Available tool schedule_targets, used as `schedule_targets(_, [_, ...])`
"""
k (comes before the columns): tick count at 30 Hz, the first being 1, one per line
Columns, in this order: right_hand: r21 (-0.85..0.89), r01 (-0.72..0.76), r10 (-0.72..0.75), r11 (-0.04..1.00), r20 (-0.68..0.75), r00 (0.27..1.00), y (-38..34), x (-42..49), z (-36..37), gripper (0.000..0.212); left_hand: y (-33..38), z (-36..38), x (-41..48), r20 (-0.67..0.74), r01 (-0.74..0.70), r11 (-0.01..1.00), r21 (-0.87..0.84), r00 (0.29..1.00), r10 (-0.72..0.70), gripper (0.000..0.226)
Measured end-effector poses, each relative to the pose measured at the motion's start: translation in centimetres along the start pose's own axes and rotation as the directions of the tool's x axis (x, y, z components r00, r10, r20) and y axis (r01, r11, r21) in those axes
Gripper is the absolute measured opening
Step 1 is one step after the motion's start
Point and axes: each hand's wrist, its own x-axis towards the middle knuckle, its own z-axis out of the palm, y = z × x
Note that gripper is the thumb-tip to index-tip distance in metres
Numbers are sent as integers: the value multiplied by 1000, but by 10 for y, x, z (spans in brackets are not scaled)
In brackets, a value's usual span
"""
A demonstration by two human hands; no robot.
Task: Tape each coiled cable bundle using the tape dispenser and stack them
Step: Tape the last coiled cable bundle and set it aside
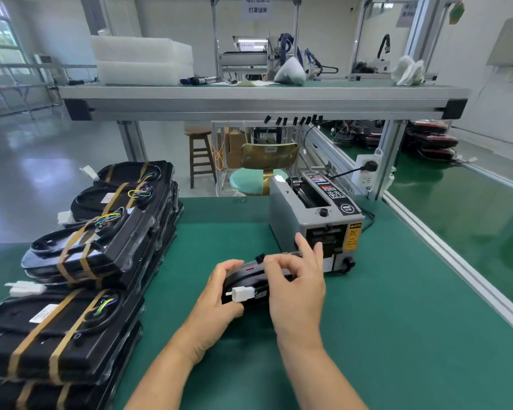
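**A:** What have the hands got?

**B:** The left hand [216, 294] grips the near-left end of the cable bundle [242, 276], with its fingers curled round it. The right hand [296, 288] pinches the bundle's top edge between thumb and forefinger. Its other fingers stand straight, pointing at the tape dispenser [314, 223] at one o'clock. I cannot tell whether a strip of tape lies under that pinch.

**A:** Where does the bundle sit?

**B:** Between both hands, low over the green mat [397, 306] and just in front of the dispenser's mouth. A white connector [241, 292] sticks out on its near side.

**A:** Any advice for the taping?

**B:** I'd squeeze the coil flat with the left hand and leave the connector clear of the strip. Then pull the tape snug across before pressing it down.

**A:** Containers?

**B:** From nine to ten o'clock there are stacked black trays [116, 241]. Each holds coiled cable with coloured wire ends and is strapped by tan tape bands. Far off at eleven, white foam boxes [139, 60] sit on the upper shelf, contents hidden.
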Motion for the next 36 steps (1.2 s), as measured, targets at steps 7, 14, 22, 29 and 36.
schedule_targets(7, [-84,48,-50,995,-22,998,8,-13,11,21,1,-3,0,43,32,993,-112,999,-27,76])
schedule_targets(14, [-152,57,-61,987,-24,998,13,-13,15,17,2,-5,1,66,75,974,-214,996,-62,75])
schedule_targets(22, [-154,61,-67,986,-32,997,13,-13,18,24,5,2,4,-17,100,946,-309,994,-110,47])
schedule_targets(29, [-143,50,-56,988,-38,998,15,-14,18,24,3,4,9,-50,79,961,-266,994,-96,42])
schedule_targets(36, [-123,54,-60,991,-47,997,13,-15,19,25,1,5,10,-61,64,962,-264,995,-83,41])
